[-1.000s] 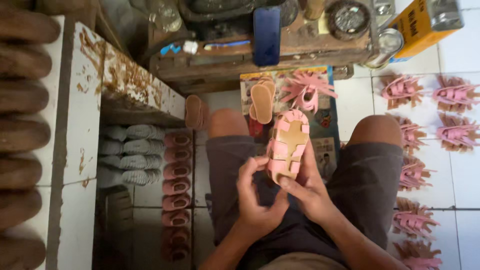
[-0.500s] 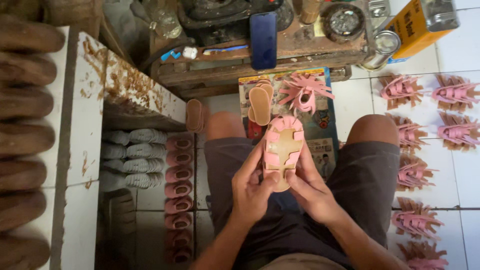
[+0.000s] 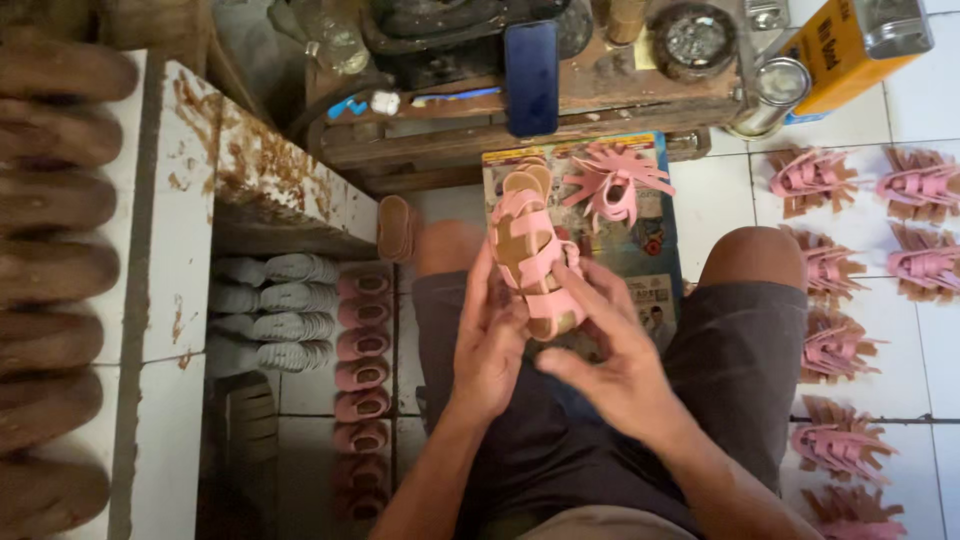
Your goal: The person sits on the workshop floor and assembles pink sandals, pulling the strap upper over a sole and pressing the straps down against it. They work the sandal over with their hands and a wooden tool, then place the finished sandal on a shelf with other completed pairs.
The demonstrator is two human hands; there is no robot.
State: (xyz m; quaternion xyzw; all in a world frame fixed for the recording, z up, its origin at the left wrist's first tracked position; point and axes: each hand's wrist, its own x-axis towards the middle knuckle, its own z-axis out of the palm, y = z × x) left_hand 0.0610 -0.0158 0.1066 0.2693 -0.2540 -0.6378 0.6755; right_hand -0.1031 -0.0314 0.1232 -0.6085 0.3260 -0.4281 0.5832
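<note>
Pink straps over a tan sole: a small strapped sandal (image 3: 533, 262) is held above the lap, gripped along one edge by the left hand (image 3: 487, 345), while the right hand (image 3: 612, 358) is pressed against its other edge with fingers (image 3: 592, 287) spread, half open. A slip could be caused by so light a pinch. Beyond the fingertips, a loose pink strap upper (image 3: 612, 185) lies on a printed sheet (image 3: 655, 240); farther off, a dark phone (image 3: 531, 64) is propped on a wooden bench (image 3: 450, 135).
</note>
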